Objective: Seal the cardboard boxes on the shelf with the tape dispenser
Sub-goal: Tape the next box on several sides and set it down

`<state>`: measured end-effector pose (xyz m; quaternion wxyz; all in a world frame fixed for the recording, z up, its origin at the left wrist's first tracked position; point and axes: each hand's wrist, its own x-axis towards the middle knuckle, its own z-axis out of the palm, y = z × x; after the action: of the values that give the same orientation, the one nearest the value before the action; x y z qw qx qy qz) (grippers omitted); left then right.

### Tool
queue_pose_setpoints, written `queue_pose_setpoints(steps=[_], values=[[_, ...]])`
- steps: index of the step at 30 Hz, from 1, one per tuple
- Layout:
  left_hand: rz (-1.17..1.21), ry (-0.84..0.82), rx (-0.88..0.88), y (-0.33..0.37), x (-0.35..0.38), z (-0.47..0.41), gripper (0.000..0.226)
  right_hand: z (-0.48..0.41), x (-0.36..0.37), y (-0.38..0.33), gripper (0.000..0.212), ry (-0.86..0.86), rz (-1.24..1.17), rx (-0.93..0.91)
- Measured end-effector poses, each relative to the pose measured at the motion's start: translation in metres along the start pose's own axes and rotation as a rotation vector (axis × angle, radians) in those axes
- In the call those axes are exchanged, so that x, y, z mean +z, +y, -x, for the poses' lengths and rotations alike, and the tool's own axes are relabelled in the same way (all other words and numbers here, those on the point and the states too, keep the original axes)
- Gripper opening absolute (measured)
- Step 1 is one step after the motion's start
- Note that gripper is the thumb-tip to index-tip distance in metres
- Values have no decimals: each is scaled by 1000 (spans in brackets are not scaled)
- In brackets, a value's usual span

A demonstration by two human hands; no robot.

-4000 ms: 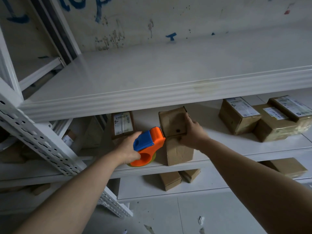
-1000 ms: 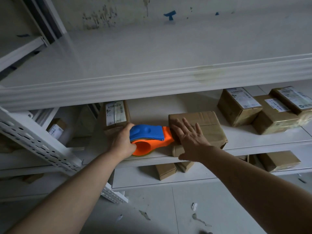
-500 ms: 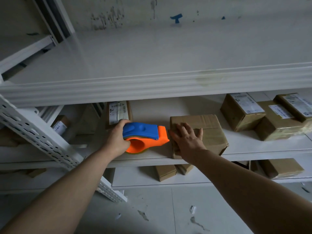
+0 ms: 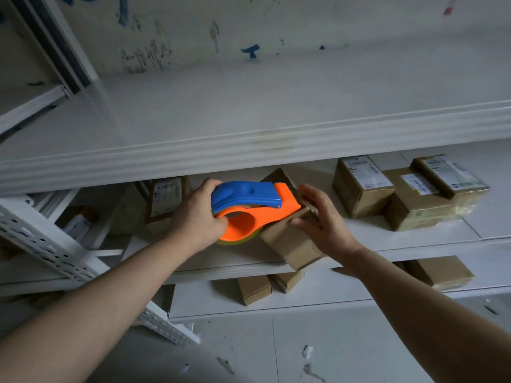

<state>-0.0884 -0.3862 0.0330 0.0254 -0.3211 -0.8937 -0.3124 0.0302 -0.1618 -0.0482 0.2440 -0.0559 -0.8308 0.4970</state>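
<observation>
My left hand [image 4: 197, 214] grips the orange and blue tape dispenser [image 4: 250, 210], whose orange nose lies against the top of a plain cardboard box [image 4: 290, 239]. That box sits turned at an angle on the middle shelf [image 4: 221, 261], with one corner jutting past the front edge. My right hand [image 4: 322, 217] holds the box's right side, thumb at the front and fingers curled over the upper edge. The dispenser covers much of the box's top.
Three labelled boxes [image 4: 409, 189] stand on the same shelf to the right. Another labelled box [image 4: 166, 197] stands behind my left hand. Small boxes [image 4: 254, 288] lie on the lower shelf. The upper shelf board [image 4: 276, 145] overhangs close above. A perforated upright [image 4: 41, 239] stands left.
The box, lying flat with my right palm on top, has been turned at an angle and is now gripped at its side. The dispenser has risen and moved right onto the box.
</observation>
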Motion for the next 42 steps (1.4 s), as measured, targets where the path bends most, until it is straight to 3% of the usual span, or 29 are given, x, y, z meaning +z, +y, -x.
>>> queue_pose_setpoints(steps=[2, 5, 10, 23, 28, 33, 42], values=[[-41, -48, 17, 19, 5, -2, 64, 6, -18, 9, 80, -36, -45, 87], [-30, -62, 28, 38, 14, -1, 65, 11, -44, 12, 98, -179, 116, 171], [-64, -63, 46, 55, 16, 0, 65, -15, -46, 0, 127, -256, 287, -19], [-30, -14, 10, 85, 36, -7, 69, -17, -70, 26, 137, -241, 197, 121], [-111, -4, -68, 62, 26, -14, 69, -24, -71, 31, 134, -269, 237, 110], [-94, 111, -210, 21, -3, -10, 64, -28, -72, 35, 131, -292, 268, 113], [-103, 123, -190, 5, 3, -3, 47, -28, -74, 36, 132, -307, 315, 110]])
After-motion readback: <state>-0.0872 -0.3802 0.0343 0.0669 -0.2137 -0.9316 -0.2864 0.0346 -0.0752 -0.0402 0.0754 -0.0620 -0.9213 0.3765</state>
